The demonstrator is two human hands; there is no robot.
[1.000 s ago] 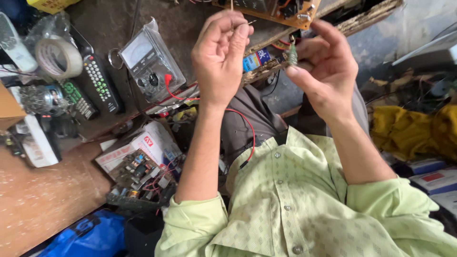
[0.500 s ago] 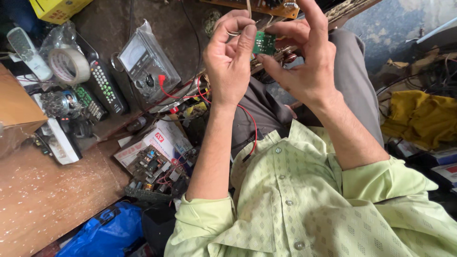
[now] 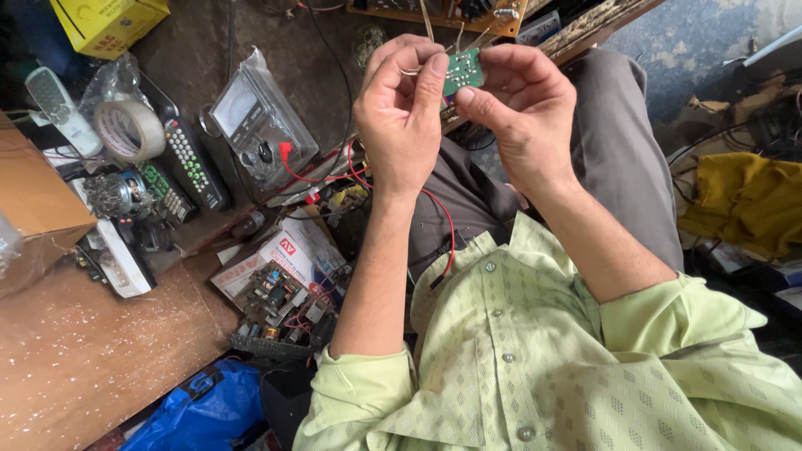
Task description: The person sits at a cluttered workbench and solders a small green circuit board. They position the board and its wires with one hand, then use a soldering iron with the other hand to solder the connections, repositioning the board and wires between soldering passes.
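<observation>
A small green circuit board (image 3: 464,70) is raised in front of me, pinched between both hands. My left hand (image 3: 401,117) grips its left side with thumb and fingers, where thin metal leads stick out. My right hand (image 3: 522,113) holds the right edge between thumb and forefinger. A red wire (image 3: 441,219) runs down below my left wrist over my grey trousers. My light green shirt sleeves fill the lower part of the view.
On the left lie a grey multimeter in plastic (image 3: 259,125), black remotes (image 3: 194,164), a tape roll (image 3: 129,129), a white remote (image 3: 60,108), a cardboard box (image 3: 38,209) and a circuit board (image 3: 280,305). A blue bag (image 3: 196,409) sits below. Yellow cloth (image 3: 743,200) lies right.
Both hands have come closer together on the small green board and turned it so its flat face shows. The view has shifted slightly; the left-side clutter sits lower in frame.
</observation>
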